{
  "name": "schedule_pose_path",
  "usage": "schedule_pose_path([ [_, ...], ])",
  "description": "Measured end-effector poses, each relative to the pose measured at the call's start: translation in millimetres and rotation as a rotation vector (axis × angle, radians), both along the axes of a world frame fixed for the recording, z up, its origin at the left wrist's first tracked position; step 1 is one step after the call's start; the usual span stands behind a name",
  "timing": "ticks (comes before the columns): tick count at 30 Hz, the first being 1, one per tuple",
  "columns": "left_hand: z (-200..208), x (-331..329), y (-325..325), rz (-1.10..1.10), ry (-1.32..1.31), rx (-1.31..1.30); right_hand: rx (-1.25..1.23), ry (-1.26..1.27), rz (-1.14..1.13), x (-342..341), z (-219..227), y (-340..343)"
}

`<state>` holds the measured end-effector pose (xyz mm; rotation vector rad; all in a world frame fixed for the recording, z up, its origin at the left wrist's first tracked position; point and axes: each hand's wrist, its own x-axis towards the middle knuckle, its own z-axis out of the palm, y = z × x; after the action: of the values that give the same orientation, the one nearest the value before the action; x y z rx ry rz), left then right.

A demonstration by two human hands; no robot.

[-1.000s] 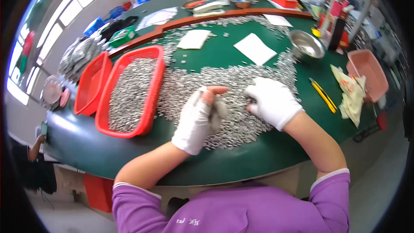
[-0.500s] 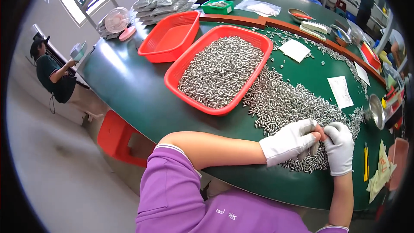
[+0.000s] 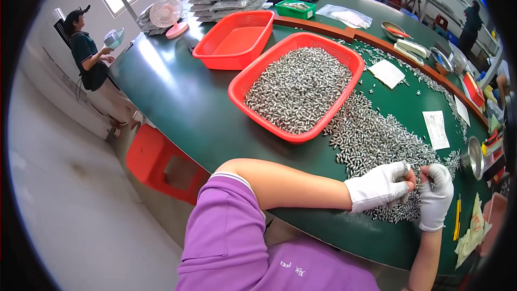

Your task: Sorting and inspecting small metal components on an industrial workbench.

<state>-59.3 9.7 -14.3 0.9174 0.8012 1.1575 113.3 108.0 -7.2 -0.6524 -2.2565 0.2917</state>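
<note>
Both my hands wear white gloves with bare fingertips and hover over a heap of small silvery metal pieces (image 3: 377, 137) spread on the green table. My left hand (image 3: 379, 187) is curled, thumb and fingertips pinched together; whatever is between them is too small to make out. Just to its right, my right hand (image 3: 437, 196) bends its fingers inward in a pinch, the tips close to those of the left. Its grip is partly hidden too. Beyond my left forearm stands a red plastic basket (image 3: 237, 97) filled with the same metal pieces.
Behind it sits a second red basket (image 3: 226, 56), bare inside. Paper slips (image 3: 436, 129), a metal bowl (image 3: 475, 157), a yellow cutter knife (image 3: 457, 218) and a cloth (image 3: 473, 231) lie rightward. A brown wooden strip (image 3: 323, 31) crosses the table. A person (image 3: 89, 56) stands left.
My fingertips, together before, are now slightly apart. The whole view has shifted, so the table's things appear farther right. The person at the left has changed posture.
</note>
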Motion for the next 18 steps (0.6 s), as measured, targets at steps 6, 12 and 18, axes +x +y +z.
schedule_pose_path([
  [6, 2, 2, -2, -0.022, 0.044, 0.026, -0.109, 0.124, 0.04, 1, 15, -18],
  [12, -4, 0, -3, -0.008, -0.01, -0.002, -0.003, 0.022, 0.182, -16, 23, -25],
  [18, 4, 1, -2, 0.029, 0.055, -0.019, 0.146, 0.023, 0.22, 1, 15, -27],
])
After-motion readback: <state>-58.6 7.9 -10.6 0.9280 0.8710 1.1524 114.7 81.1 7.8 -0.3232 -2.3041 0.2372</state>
